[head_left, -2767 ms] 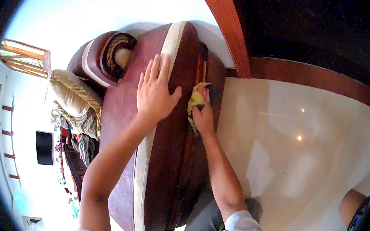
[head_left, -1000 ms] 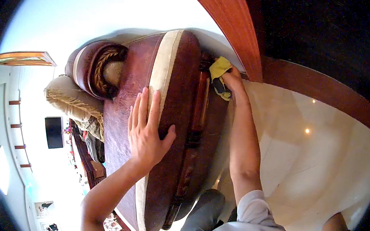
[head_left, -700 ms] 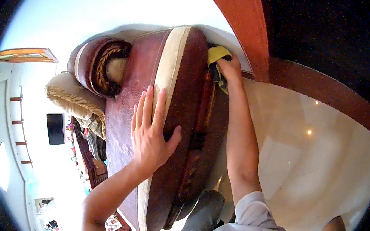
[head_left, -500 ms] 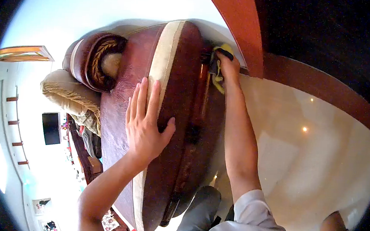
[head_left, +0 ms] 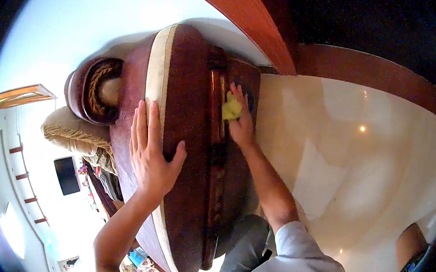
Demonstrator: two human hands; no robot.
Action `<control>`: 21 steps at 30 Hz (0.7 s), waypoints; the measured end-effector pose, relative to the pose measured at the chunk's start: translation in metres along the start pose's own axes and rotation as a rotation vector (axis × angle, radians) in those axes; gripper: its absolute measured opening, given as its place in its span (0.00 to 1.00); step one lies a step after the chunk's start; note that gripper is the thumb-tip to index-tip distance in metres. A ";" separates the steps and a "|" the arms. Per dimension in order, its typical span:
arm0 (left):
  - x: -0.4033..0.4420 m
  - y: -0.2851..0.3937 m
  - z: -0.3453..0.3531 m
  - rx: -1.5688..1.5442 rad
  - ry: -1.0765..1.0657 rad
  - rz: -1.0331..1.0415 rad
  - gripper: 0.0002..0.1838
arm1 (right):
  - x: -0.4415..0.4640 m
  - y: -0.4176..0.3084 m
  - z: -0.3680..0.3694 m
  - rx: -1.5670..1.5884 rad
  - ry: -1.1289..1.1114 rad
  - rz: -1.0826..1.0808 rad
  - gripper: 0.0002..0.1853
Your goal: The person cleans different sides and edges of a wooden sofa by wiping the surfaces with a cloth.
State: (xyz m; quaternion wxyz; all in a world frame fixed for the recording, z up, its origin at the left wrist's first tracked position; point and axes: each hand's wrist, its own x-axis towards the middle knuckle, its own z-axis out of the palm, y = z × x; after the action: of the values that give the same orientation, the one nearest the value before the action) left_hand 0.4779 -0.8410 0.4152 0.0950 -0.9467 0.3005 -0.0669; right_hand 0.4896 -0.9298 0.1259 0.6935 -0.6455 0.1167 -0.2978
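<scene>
A dark red leather sofa with a cream stripe fills the middle of the view. My left hand lies flat on its padded top, fingertips by the stripe and thumb spread out. Against the sofa's side, my right hand presses a yellow cloth near a shiny wooden trim. Part of the cloth is hidden behind the fingers.
A carved scroll armrest and a beige cushion are at the left. A wall-mounted screen hangs farther off. Glossy tiled floor extends right, bordered by a reddish-brown baseboard. Another person's limb shows lower right.
My right hand has come back toward me along the sofa's side with the yellow cloth. The view has shifted; my left hand still rests on the sofa top.
</scene>
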 end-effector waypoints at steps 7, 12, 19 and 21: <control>0.001 0.003 -0.001 -0.001 0.017 0.018 0.51 | 0.067 0.050 0.002 0.203 0.186 0.116 0.31; -0.002 0.001 0.004 0.015 0.022 0.035 0.51 | 0.053 0.185 -0.023 0.309 0.150 0.880 0.31; -0.003 0.001 0.003 -0.012 0.004 0.046 0.51 | -0.038 0.040 -0.025 0.103 0.064 0.693 0.30; -0.002 0.003 0.003 -0.009 0.003 0.038 0.51 | -0.019 -0.011 -0.005 0.096 -0.044 0.076 0.37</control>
State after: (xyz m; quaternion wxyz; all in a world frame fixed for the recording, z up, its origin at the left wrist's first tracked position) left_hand 0.4752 -0.8416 0.4115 0.0916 -0.9411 0.3188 -0.0654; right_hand 0.4689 -0.9225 0.1315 0.7369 -0.6130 0.1113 -0.2624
